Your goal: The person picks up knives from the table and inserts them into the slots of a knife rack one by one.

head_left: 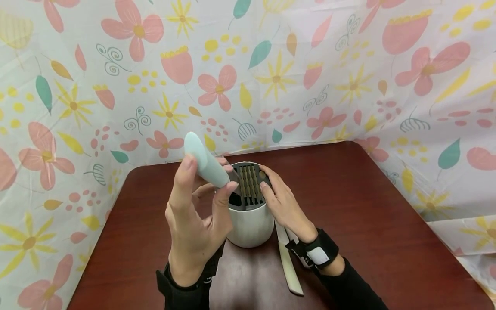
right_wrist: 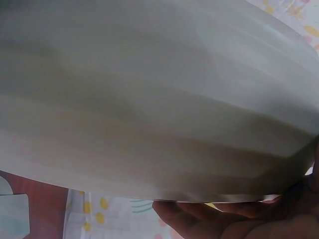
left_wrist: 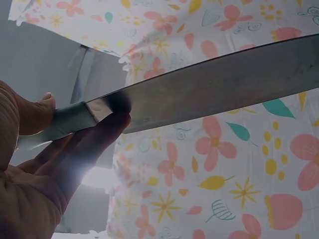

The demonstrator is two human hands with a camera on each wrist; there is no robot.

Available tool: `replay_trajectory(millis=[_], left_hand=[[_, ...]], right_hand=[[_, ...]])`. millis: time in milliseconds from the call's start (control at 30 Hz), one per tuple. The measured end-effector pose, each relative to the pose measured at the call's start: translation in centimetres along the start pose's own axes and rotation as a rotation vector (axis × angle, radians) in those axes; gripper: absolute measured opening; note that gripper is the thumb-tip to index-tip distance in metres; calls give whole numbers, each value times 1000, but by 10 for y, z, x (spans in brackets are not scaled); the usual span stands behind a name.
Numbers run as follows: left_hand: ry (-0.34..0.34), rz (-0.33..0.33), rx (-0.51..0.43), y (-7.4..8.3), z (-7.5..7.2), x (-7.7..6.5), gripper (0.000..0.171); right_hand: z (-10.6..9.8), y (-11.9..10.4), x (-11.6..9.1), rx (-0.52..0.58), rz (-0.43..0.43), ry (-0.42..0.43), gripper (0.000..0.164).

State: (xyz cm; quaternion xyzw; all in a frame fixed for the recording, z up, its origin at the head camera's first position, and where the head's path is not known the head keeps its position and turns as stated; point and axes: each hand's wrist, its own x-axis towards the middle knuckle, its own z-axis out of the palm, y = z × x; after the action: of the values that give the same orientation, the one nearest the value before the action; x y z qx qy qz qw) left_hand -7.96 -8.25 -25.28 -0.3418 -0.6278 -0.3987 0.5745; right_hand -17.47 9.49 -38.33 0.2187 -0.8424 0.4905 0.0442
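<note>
My left hand (head_left: 199, 232) pinches a kitchen knife by its pale blue-green handle (head_left: 207, 161), raised in front of the holder's left side. In the left wrist view the broad steel blade (left_wrist: 214, 82) extends to the right, with a fingertip against its base. A round white knife holder (head_left: 251, 228) with a dark slotted top (head_left: 249, 183) stands on the table. My right hand (head_left: 286, 206) grips the holder's right side, thumb at the top's edge. The white ribbed wall (right_wrist: 149, 109) fills most of the right wrist view.
A second knife (head_left: 288, 267) with a cream handle lies on the dark red-brown table (head_left: 372, 215), right of the holder. Another pale object sits beside it, partly hidden under my right wrist. A flower-printed cloth (head_left: 271, 86) hangs behind the table.
</note>
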Motion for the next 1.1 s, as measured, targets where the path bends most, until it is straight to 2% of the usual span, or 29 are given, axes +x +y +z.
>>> replay_trajectory(millis=[400, 633, 900, 1100], left_hand=[[-44, -78, 14, -10, 3, 5, 59], [-65, -73, 53, -20, 7, 3, 56], [-75, -61, 53, -28, 11, 1, 59], [-89, -111, 44, -33, 14, -2, 65]], right_hand=[[-1, -1, -1, 5, -4, 3, 51], [-1, 0, -1, -9, 5, 2, 51], [-1, -1, -1, -2, 9, 7, 51], [0, -1, -2, -2, 1, 5, 50]])
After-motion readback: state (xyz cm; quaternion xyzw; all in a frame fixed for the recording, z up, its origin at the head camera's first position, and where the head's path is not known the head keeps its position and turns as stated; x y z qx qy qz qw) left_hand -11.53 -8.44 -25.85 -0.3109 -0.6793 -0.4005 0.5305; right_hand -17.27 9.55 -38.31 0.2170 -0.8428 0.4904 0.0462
